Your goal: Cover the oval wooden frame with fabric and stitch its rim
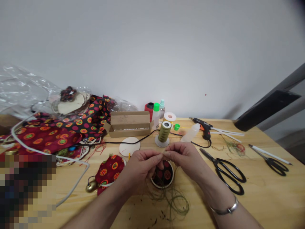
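Note:
My left hand [149, 162] and my right hand [179, 154] meet at the fingertips, both closed in a pinch on fine green thread [179, 205]. Its loose strands hang below the fingers and coil on the table. Beneath my hands lies a round piece [164, 175] covered in dark patterned fabric, with a pale rim. Just beyond the fingertips stands an olive-green thread spool [164, 132]. To the left of my left hand is a red patterned fabric piece [111, 168] with a brass bell [91, 186] beside it. The pinched ends are too small to see clearly.
Black-handled scissors [230, 173] lie right of my right hand, with smaller scissors [276, 165] farther right. Behind are a glue gun [202, 127], a white bottle [192, 133] and an open cardboard box [130, 130]. Patterned fabric [45, 136] and a white cable [78, 181] occupy the left.

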Available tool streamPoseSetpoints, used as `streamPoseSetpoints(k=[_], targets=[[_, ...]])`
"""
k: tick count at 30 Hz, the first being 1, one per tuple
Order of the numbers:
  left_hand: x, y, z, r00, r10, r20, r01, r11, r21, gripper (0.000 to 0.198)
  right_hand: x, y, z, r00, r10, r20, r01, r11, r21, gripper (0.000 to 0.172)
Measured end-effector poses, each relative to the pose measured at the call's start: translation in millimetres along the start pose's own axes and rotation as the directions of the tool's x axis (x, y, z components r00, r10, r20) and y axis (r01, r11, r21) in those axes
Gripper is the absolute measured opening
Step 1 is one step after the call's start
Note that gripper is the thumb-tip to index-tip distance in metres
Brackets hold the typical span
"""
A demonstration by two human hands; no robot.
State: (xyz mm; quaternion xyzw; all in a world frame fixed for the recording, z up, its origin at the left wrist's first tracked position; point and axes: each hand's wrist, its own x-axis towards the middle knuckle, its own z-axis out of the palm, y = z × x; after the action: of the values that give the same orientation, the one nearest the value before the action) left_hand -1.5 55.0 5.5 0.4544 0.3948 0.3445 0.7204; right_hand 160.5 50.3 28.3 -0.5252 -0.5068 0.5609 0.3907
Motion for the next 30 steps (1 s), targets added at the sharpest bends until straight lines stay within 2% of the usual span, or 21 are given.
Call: streamPoseSetpoints(k=[5,13,20,24,30], targets=[[0.2,-3.9,-1.6,0.998,-0.055,-0.035,0.053,0.997,-0.054,0.017,-1.2,0.0,-0.7,1.0,-0.03,0.006,0.03,0.999,-0.03,0.009],[-0.5,1.2,3.1,0.993,-0.112,-0.046,0.103,0.982,-0.161,0.015,-0.5,0.5,-1.8,0.998,-0.055,0.005,0.055,0.996,-0.069,0.008],[-0.9,3.8,4.7,0.99,-0.13,-0.058,0.119,0.978,-0.17,0.013,-1.1,1.8,-1.0,0.998,-0.069,-0.006,0.069,0.997,-0.04,0.008],[-2.2,3.9,3.9,0.994,-0.093,-0.061,0.086,0.991,-0.105,0.012,-1.3,0.7,-0.1,0.999,-0.044,0.022,0.044,0.999,0.01,0.011],[-2.6,2.2,3.3,0.999,0.008,-0.042,-0.006,0.999,0.041,0.014,-2.1,0.4,2.2,0.994,0.053,0.097,-0.062,0.994,0.095,0.015]])
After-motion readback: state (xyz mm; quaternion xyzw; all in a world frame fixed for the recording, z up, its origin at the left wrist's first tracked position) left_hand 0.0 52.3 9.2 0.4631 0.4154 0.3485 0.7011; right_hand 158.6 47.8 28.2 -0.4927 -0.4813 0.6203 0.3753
